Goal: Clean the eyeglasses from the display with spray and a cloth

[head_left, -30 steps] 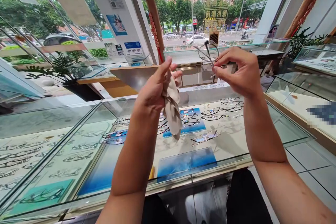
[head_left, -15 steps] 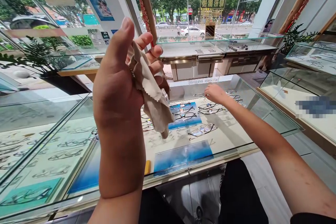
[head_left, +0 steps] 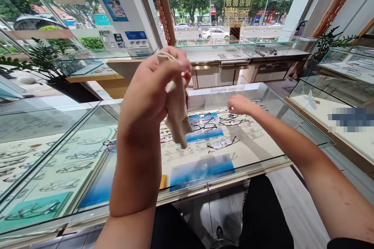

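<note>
left hand (head_left: 153, 85): gripping beige cloth (head_left: 177, 118) | right hand (head_left: 239, 105): fingers bent, near eyeglasses (head_left: 233, 122) in display case (head_left: 254, 149); hold hidden, cannot tell

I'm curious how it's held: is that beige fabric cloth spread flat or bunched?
Bunched: the beige cloth is gathered in the left hand, its lower end hanging in folds.

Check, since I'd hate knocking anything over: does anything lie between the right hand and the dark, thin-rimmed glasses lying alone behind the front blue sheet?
Yes, slim black-rimmed glasses lie between the right hand and that lone pair. The left hand, holding beige cloth, is off to the left.
</note>
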Motion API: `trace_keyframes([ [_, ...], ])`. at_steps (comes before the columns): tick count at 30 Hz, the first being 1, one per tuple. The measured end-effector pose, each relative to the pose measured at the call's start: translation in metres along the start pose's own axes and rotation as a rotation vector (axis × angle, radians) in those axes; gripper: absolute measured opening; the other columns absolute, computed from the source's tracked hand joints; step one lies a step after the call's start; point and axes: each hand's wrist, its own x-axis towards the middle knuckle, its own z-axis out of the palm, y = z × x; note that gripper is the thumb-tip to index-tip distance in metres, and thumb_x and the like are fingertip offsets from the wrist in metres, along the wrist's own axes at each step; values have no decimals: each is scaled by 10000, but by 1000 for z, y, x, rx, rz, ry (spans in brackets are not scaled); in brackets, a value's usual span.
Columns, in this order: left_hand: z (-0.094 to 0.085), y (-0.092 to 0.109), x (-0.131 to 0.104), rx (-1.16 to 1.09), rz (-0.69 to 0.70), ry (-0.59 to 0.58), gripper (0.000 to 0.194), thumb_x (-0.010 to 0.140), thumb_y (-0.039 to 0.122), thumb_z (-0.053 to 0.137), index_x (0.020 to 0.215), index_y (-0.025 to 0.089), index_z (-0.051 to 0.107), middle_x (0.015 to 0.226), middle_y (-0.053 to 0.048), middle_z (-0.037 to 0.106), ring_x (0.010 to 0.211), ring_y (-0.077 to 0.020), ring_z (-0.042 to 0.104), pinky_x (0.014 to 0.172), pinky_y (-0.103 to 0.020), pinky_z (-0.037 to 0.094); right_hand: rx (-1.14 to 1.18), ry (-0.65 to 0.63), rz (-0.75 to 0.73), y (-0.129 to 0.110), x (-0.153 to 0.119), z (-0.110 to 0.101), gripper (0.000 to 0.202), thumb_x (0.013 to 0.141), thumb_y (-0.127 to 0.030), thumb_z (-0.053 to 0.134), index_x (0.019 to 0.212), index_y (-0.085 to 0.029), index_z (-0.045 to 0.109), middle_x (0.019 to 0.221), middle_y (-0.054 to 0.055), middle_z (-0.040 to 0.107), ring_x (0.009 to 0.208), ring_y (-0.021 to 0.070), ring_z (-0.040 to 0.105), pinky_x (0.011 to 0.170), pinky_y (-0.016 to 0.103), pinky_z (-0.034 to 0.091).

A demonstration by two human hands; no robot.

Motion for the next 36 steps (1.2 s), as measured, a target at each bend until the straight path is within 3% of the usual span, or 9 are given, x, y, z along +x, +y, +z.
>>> trace_keyframes([
  [4,0,-4,-4,218,75,-155,242,775,331,813,693,230,609,601,15,533,533,-124,407,520,-306,313,127,147,41,-15,-17,-25,80,895,-246,610,890,-208,681,981,89,768,873,237,647,716,340,404],
  [6,0,-10,-8,375,-2,-235,206,793,345,771,693,223,640,619,8,561,569,-144,463,563,-316,352,396,317,40,-30,-24,-36,30,846,-245,635,838,-222,616,906,45,727,844,216,629,720,327,402],
  [9,-2,-30,-19,622,-173,-383,161,822,344,698,737,208,701,686,-17,645,662,-183,569,649,-327,399,625,417,-59,-58,-27,-44,115,813,-256,662,763,-231,562,818,12,663,808,198,590,753,329,413],
  [13,-4,-74,-39,946,-326,-622,185,849,350,675,747,203,721,740,-66,715,695,-217,587,671,-337,352,853,428,-117,-85,-18,-35,105,804,-270,679,770,-230,588,790,-9,638,799,183,575,791,334,434],
  [16,-2,-105,-53,1069,-375,-724,216,899,351,627,804,199,748,827,-110,763,766,-249,631,662,-342,324,1021,411,-112,-88,-9,-18,120,802,-307,674,758,-223,602,747,-17,620,748,168,545,774,336,436],
  [21,5,-138,-66,1148,-401,-778,179,902,344,674,892,203,785,911,-116,795,847,-267,682,654,-325,326,1143,366,-41,-74,-1,10,146,754,-335,694,727,-214,618,699,-24,587,683,147,473,694,324,379],
  [26,10,-156,-72,1167,-428,-770,134,880,316,716,870,222,811,914,-110,803,852,-284,703,654,-324,356,1235,349,-10,-64,2,21,197,734,-350,760,720,-217,615,685,-36,553,648,130,422,655,316,328],
  [33,3,-159,-71,1035,-399,-774,109,848,294,742,845,243,838,845,-74,803,813,-272,702,654,-333,365,1319,384,3,-57,6,24,211,713,-335,814,699,-221,637,656,-35,582,642,135,466,651,314,352],
  [36,-8,-153,-67,851,-389,-701,154,848,355,735,844,234,829,821,-42,788,795,-242,698,691,-319,421,1400,458,-1,-53,7,21,209,700,-337,815,675,-220,644,639,-30,590,645,140,505,664,319,386],
])
